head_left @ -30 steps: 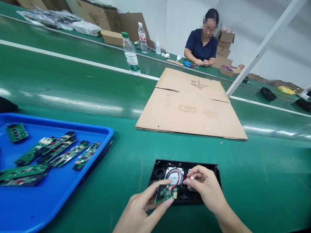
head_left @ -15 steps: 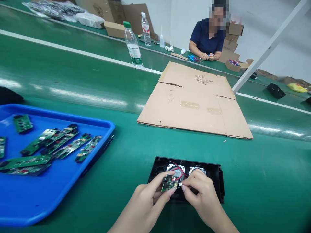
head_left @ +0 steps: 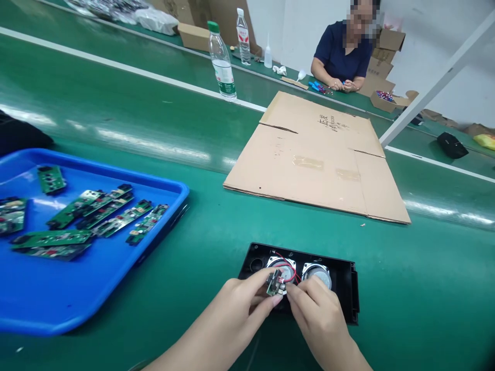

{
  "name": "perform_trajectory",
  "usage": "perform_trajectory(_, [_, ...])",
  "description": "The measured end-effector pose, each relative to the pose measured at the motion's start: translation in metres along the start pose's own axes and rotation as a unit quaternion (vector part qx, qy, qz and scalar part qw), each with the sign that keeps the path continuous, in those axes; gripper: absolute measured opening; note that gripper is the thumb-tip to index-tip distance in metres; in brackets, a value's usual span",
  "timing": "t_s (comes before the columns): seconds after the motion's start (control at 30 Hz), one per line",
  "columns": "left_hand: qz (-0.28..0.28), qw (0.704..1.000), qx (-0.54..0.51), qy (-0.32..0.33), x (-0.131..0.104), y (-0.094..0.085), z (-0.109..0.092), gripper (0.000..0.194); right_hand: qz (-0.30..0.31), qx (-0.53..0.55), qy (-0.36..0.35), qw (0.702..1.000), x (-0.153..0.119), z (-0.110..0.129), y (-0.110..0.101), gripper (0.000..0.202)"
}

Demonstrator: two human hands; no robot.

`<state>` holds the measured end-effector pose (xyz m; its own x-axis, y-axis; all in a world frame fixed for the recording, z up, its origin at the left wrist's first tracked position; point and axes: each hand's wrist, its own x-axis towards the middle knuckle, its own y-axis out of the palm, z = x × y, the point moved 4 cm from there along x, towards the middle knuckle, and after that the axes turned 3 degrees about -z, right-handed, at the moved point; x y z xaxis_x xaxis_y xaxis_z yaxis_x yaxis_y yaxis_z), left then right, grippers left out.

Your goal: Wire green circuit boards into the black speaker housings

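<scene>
At lower centre, the left hand (head_left: 235, 304) pinches a small green circuit board (head_left: 274, 283) between thumb and fingers; the right hand (head_left: 315, 309) pinches at its edge, over a matte black rectangular housing (head_left: 344, 304) holding two round metal speakers (head_left: 317, 273) (red wires looped). Bare green belt (head_left: 425, 288) lies open to the right; the glossy blue tray (head_left: 77, 304) sits left.

The single head-worn view looks forward and steeply down across a green conveyor table (head_left: 116, 118), tilted so the table's white edge line runs down from far left to right. It sits close above the left hand (head_left: 235, 304) and right hand (head_left: 315, 312) at the near bottom edge, with a blue tray (head_left: 77, 299) near left. Farther off it takes in a flattened cardboard sheet (head_left: 317, 154) and a seated person (head_left: 344, 56) at the far right.
</scene>
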<state>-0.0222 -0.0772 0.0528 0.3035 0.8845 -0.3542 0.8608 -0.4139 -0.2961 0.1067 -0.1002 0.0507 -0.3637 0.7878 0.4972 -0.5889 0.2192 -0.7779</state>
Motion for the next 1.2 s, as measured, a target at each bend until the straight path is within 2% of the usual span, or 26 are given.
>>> perform_trajectory(0.13, [-0.020,0.997,-0.070,-0.004,-0.003,-0.001,0.004,0.028,-0.051,0.076,0.102,0.991,-0.002,-0.009,-0.007,0.016])
perform_trajectory(0.2, [-0.043,0.998,-0.053,0.004,-0.005,-0.002,0.005,0.030,-0.035,0.115,0.162,0.979,-0.002,-0.015,-0.008,0.020])
perform_trajectory(0.27, [-0.065,0.997,-0.031,0.016,-0.007,-0.003,0.004,0.031,-0.007,0.126,0.187,0.974,-0.002,-0.017,-0.006,0.021])
perform_trajectory(0.33, [-0.080,0.996,-0.016,0.031,-0.009,-0.003,0.001,0.031,0.004,0.114,0.177,0.978,-0.003,-0.017,-0.005,0.019])
perform_trajectory(0.5, [-0.096,0.994,0.012,0.055,-0.008,-0.003,-0.001,0.032,-0.046,0.026,0.112,0.992,-0.002,-0.010,-0.003,0.018])
perform_trajectory(0.6, [-0.090,0.995,0.013,0.052,-0.006,-0.001,0.001,0.032,-0.033,-0.030,0.078,0.996,0.001,-0.006,-0.001,0.023])
perform_trajectory(0.7, [-0.093,0.994,0.020,0.059,-0.006,-0.001,0.002,0.031,-0.013,-0.016,0.051,0.998,0.001,-0.005,0.000,0.021])
perform_trajectory(0.87, [-0.124,0.988,0.039,0.087,-0.008,0.000,0.001,0.030,-0.042,-0.050,0.040,0.997,0.000,-0.005,-0.002,0.015])
perform_trajectory(0.93, [-0.135,0.985,0.039,0.100,-0.008,0.000,0.001,0.030,-0.025,-0.063,0.039,0.997,0.003,-0.004,-0.003,0.018])
perform_trajectory(1.1, [-0.127,0.982,0.047,0.134,-0.006,0.002,0.002,0.030,0.072,-0.076,0.028,0.994,0.009,-0.003,0.002,0.028])
perform_trajectory(1.2, [-0.116,0.983,0.046,0.136,-0.007,0.001,0.001,0.030,0.094,-0.097,0.007,0.991,0.008,-0.003,0.004,0.028])
